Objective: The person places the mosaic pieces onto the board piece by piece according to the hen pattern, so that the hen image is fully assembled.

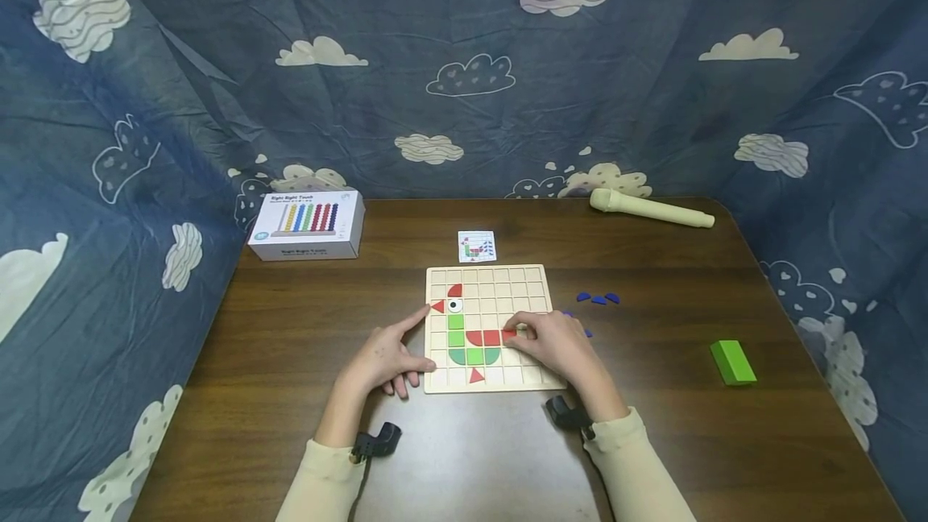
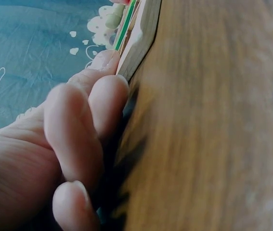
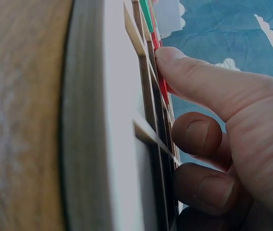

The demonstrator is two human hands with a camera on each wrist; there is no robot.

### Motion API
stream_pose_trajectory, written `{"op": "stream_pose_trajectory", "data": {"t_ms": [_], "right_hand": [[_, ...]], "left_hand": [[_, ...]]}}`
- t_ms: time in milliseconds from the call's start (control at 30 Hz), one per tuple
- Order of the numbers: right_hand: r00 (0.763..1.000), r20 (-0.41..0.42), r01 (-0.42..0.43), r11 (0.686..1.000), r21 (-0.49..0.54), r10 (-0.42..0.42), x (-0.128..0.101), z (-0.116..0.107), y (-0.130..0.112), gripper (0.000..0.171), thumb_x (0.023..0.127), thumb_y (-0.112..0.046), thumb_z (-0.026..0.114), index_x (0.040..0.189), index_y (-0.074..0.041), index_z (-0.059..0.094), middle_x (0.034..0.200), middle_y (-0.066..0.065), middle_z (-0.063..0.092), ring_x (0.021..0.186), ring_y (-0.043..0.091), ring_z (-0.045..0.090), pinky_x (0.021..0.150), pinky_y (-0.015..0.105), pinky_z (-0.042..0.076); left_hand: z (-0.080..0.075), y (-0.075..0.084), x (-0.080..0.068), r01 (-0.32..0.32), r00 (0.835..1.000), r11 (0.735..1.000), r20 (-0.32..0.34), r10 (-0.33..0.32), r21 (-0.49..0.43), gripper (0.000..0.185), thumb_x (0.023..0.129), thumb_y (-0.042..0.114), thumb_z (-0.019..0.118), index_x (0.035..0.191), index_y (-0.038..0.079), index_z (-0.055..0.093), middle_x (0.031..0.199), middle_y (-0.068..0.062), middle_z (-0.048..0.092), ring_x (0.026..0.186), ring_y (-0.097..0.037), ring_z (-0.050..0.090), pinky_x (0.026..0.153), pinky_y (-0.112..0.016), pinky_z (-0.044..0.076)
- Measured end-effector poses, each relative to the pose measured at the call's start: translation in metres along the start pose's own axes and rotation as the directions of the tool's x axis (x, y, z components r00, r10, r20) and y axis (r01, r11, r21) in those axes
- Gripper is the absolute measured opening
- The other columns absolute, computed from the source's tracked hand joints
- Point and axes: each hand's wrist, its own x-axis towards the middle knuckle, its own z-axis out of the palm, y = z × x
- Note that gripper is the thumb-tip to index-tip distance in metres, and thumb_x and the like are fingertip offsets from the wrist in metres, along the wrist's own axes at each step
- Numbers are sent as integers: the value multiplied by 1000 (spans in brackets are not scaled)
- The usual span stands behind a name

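A wooden grid board [image 1: 532, 288] lies flat on the table with flat coloured pieces forming a bird-like figure. My left hand [image 1: 382, 359] steadies its left edge, index finger and thumb spread apart, the other fingers bent beneath. In the left wrist view the thumb touches the board's corner [image 2: 141, 43]. My right hand [image 1: 558, 338] pinches a red piece [image 1: 510, 337] at the right end of the red row, between thumb and index finger. The right wrist view shows the thumb against the red piece [image 3: 162, 91]; its far side is hidden. Beside it sits a red square [image 1: 491, 337].
Behind the board lies a pattern card [image 1: 476, 246]. Several blue half-round pieces [image 1: 598, 300] lie right of the board, some partly hidden by my right hand. A green block [image 1: 733, 362] stands farther right, a boxed toy [image 1: 308, 224] back left, a cream microphone-shaped object [image 1: 651, 209] back right.
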Motion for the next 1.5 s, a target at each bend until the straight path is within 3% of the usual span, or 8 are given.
{"op": "stream_pose_trajectory", "data": {"t_ms": [200, 400, 533, 700, 800, 1000, 1233, 1500], "right_hand": [[1000, -23, 12, 998, 54, -11, -2, -1, 5, 20, 84, -49, 76, 101, -38, 73, 55, -11, 48, 51, 9, 40, 50, 27, 29], [991, -134, 39, 963, 267, -3, -11, -23, 32, 20, 88, -38, 76, 105, -26, 74, 57, -7, 48, 52, 9, 42, 48, 24, 35], [979, -189, 4, 917, 400, 78, -25, -36, 66, 26, 91, -38, 73, 112, -22, 73, 61, -4, 48, 53, 11, 43, 49, 26, 38], [965, -176, -88, 877, 473, 192, -42, -47, 103, 34, 93, -41, 70, 119, -19, 69, 63, -3, 44, 55, 12, 41, 52, 29, 39], [972, -117, -128, 879, 460, 203, -46, -49, 116, 35, 93, -39, 71, 119, -17, 69, 62, -3, 45, 55, 12, 42, 53, 29, 39], [984, 8, -173, 938, 300, 179, -45, -46, 118, 34, 88, -44, 75, 107, -17, 69, 62, -2, 51, 55, 13, 46, 51, 27, 39], [985, 2, -170, 977, 130, 171, -39, -42, 105, 25, 87, -40, 76, 102, -22, 70, 61, -4, 52, 54, 12, 47, 49, 27, 36], [972, -36, -231, 973, 21, 231, -35, -39, 95, 20, 92, -34, 68, 99, -16, 65, 63, -1, 53, 55, 15, 48, 48, 30, 34]], "left_hand": [[0, 0, -1, 15, 1000, 1000, -3, -15, 2, 97, 77, 32, 87, 153, 49, 28, 61, -10, 70, 42, -22, 65, 36, -30, 49], [0, 0, 0, 11, 1000, 1000, -2, -11, 1, 98, 77, 34, 86, 153, 50, 27, 61, -11, 70, 43, -23, 65, 36, -30, 49], [0, 0, 0, 8, 1000, 1000, -2, -8, 4, 98, 77, 34, 86, 153, 51, 27, 61, -11, 70, 43, -23, 65, 36, -30, 49], [-1, 1, -1, 17, 1000, 1000, -5, -17, 11, 98, 77, 33, 86, 153, 50, 27, 61, -11, 70, 43, -23, 65, 36, -30, 49], [0, 2, -1, 21, 1000, 1000, -5, -21, 17, 98, 77, 33, 86, 153, 50, 26, 61, -11, 70, 43, -23, 65, 36, -29, 49], [1, 2, 0, 19, 1000, 1000, -13, -19, 24, 98, 77, 34, 86, 153, 52, 26, 61, -11, 70, 43, -23, 65, 36, -29, 48], [0, 2, 0, 35, 999, 999, -14, -34, 38, 99, 77, 34, 86, 153, 53, 25, 62, -10, 70, 44, -24, 66, 36, -28, 48], [0, 3, -1, 34, 999, 999, -17, -34, 40, 99, 77, 34, 86, 153, 52, 25, 62, -10, 71, 44, -24, 66, 36, -28, 48]]}}
